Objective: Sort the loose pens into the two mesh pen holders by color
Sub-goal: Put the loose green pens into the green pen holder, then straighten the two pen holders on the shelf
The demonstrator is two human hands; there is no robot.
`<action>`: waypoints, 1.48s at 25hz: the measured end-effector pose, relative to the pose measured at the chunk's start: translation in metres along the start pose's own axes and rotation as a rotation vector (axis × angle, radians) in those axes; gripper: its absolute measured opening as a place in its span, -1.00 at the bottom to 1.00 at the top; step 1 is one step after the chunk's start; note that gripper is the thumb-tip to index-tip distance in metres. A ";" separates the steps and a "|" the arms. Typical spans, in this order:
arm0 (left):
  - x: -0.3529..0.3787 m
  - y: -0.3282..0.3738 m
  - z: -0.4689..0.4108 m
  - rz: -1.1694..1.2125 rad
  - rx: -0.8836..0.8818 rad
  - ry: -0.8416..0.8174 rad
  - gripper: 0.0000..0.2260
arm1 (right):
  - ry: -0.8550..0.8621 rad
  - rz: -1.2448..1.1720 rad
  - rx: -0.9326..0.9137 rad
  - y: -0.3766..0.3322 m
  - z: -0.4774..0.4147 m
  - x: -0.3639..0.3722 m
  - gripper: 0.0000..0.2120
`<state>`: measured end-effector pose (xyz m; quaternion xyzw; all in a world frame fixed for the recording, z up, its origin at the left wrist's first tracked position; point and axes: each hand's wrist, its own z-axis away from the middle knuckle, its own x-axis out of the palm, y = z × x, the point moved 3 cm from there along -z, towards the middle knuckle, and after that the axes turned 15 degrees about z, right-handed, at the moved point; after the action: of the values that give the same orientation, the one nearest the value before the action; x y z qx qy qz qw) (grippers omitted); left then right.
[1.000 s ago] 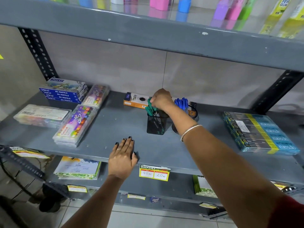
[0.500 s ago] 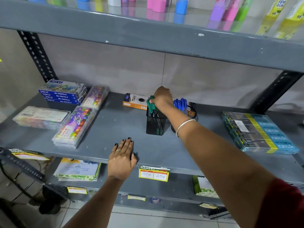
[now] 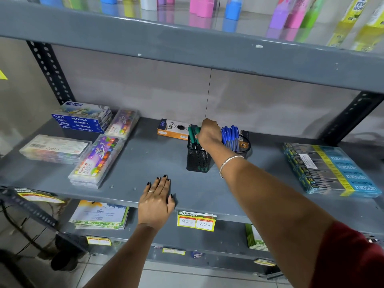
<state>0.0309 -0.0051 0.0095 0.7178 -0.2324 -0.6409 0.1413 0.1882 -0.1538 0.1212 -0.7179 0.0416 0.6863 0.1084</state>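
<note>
A square black mesh holder [image 3: 197, 157] stands mid-shelf with several green pens [image 3: 192, 135] upright in it. Just right of it and a little behind, a round black mesh holder [image 3: 243, 146] holds several blue pens [image 3: 230, 135]. My right hand [image 3: 208, 135] reaches over the square holder's top, fingers closed around the green pens' caps. Lying flat and empty, my left hand [image 3: 156, 201] rests palm down on the front edge of the grey shelf [image 3: 145, 163], fingers spread.
An orange-and-black box [image 3: 172, 129] lies behind the holders. Oil pastel boxes [image 3: 83, 119] and clear pastel cases [image 3: 97, 161] fill the shelf's left side, a blue-yellow pack [image 3: 330, 169] the right. An upper shelf [image 3: 187, 44] hangs overhead. A price tag [image 3: 196, 222] sits on the front edge.
My right hand has sunk slightly, with the green pens lower in the square holder. The left hand has stayed flat on the shelf edge.
</note>
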 end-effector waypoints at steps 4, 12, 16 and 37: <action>0.001 -0.001 -0.001 -0.006 -0.002 -0.001 -0.45 | -0.017 -0.055 0.018 0.003 -0.009 -0.003 -0.76; 0.002 -0.002 -0.001 0.010 0.010 0.005 -0.41 | 0.032 -0.213 0.083 0.014 -0.022 -0.019 -0.84; 0.000 0.000 0.000 0.010 0.014 0.021 -0.46 | 0.048 -0.215 0.119 0.023 -0.023 -0.029 -0.78; 0.010 -0.008 -0.001 0.065 0.028 0.080 -0.37 | 0.592 -0.548 0.178 0.143 0.058 0.013 -0.78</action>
<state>0.0342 -0.0039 -0.0029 0.7369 -0.2585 -0.6033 0.1614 0.1023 -0.2795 0.0926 -0.8568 -0.0624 0.3895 0.3321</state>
